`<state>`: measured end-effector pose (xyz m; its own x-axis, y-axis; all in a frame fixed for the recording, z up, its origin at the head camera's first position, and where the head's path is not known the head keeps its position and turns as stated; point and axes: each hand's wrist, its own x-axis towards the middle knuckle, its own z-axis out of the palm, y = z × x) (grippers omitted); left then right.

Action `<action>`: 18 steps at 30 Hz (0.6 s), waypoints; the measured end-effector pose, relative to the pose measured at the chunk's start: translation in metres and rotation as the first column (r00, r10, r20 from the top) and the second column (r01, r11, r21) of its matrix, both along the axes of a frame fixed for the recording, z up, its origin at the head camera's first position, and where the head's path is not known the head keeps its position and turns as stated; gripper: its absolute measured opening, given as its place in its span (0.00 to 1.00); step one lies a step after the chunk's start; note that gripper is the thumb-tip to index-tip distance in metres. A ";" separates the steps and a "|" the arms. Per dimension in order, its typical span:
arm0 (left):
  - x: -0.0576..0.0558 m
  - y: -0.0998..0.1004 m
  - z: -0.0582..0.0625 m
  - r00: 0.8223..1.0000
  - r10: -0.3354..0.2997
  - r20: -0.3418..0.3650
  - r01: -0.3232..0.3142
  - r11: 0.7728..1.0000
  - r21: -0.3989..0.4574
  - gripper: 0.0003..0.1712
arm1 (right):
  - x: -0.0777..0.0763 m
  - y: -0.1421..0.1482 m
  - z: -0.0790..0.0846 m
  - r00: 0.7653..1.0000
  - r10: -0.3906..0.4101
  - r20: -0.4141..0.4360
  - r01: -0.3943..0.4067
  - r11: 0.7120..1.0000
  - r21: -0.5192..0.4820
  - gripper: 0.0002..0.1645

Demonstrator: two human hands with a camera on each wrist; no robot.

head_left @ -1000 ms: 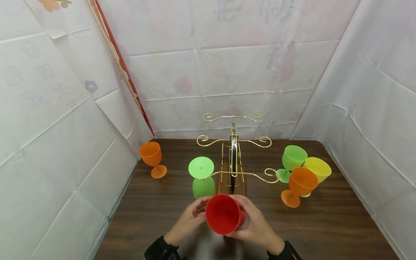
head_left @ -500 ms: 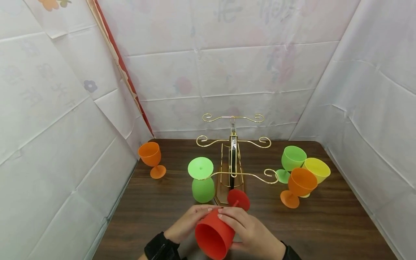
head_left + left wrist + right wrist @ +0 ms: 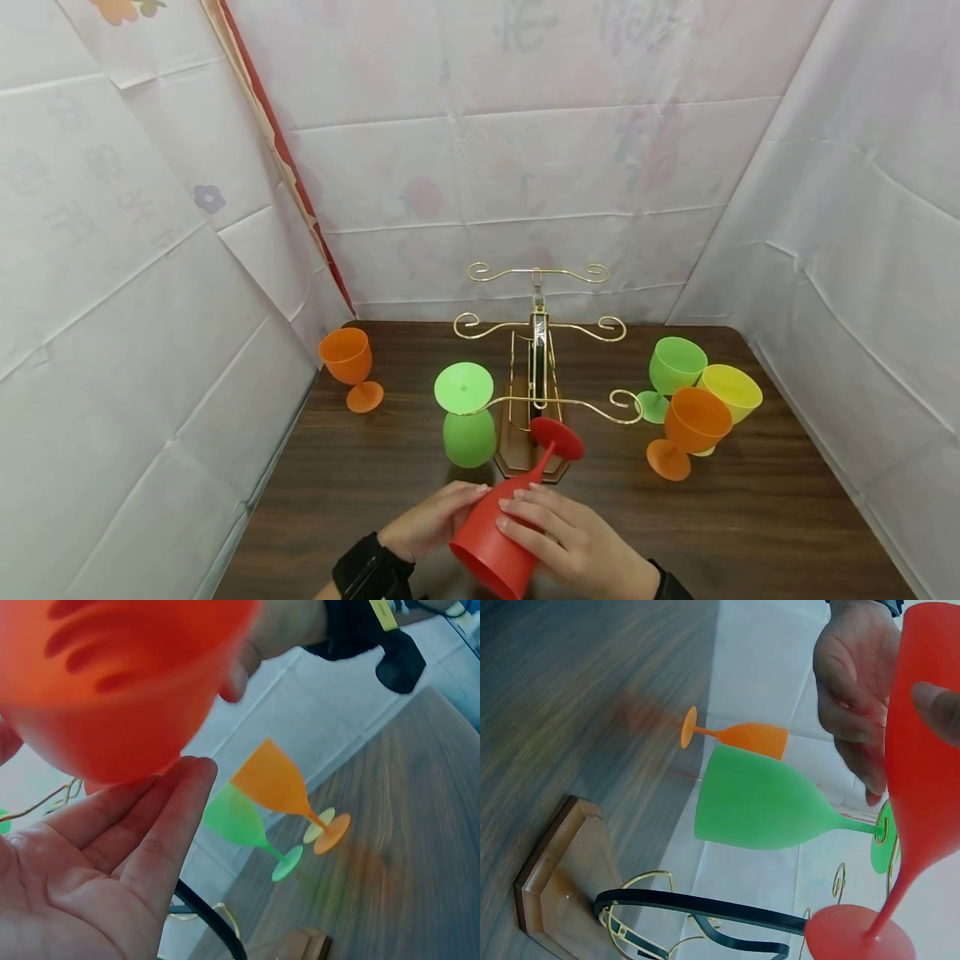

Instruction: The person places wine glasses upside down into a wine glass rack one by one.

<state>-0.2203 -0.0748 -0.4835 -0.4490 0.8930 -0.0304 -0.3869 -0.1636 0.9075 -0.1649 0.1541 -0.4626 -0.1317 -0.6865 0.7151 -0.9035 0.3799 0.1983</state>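
A red goblet [image 3: 483, 546] is held above the near part of the table, tilted with its mouth toward me and its foot up to the right. My right hand [image 3: 573, 537] grips the bowl from the right, its fingers across the top. Against the bowl's left side rests my left hand [image 3: 435, 518]; the left wrist view shows straight fingers [image 3: 169, 832] touching the bowl. Just beyond stands a gold wire rack [image 3: 538, 358] on a wooden base [image 3: 517, 457]. From its lowest left arm a green goblet [image 3: 468, 439] hangs upside down.
An orange goblet [image 3: 347, 357] stands upright at the left back. To the right stand another green goblet [image 3: 677, 367], a yellow goblet [image 3: 738, 392] and a second orange goblet [image 3: 697, 421]. White cloth walls [image 3: 450, 167] enclose the dark wooden table [image 3: 337, 500].
The red goblet has turned from mouth facing up at me to mouth downward and near, its foot swinging up toward the rack. Both hands moved slightly nearer; the right fingers now lie over the bowl.
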 end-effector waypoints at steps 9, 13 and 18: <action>0.001 -0.001 0.002 0.997 -0.071 0.012 0.070 0.995 0.065 0.22 | 0.003 -0.003 0.014 0.997 0.001 -0.076 0.000 1.000 0.016 0.17; 0.002 -0.002 0.004 0.997 -0.077 0.018 0.076 0.996 0.043 0.25 | 0.004 -0.003 0.020 0.995 0.016 -0.096 -0.014 1.000 0.023 0.17; 0.003 -0.002 0.004 0.998 -0.058 0.012 0.058 0.998 0.011 0.30 | 0.005 -0.002 0.014 0.998 0.028 -0.052 -0.027 0.999 0.030 0.17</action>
<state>-0.2173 -0.0768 -0.4798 -0.3961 0.9179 -0.0258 -0.4072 -0.1504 0.9009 -0.1603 0.1525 -0.4487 -0.0753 -0.7098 0.7004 -0.9015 0.3487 0.2564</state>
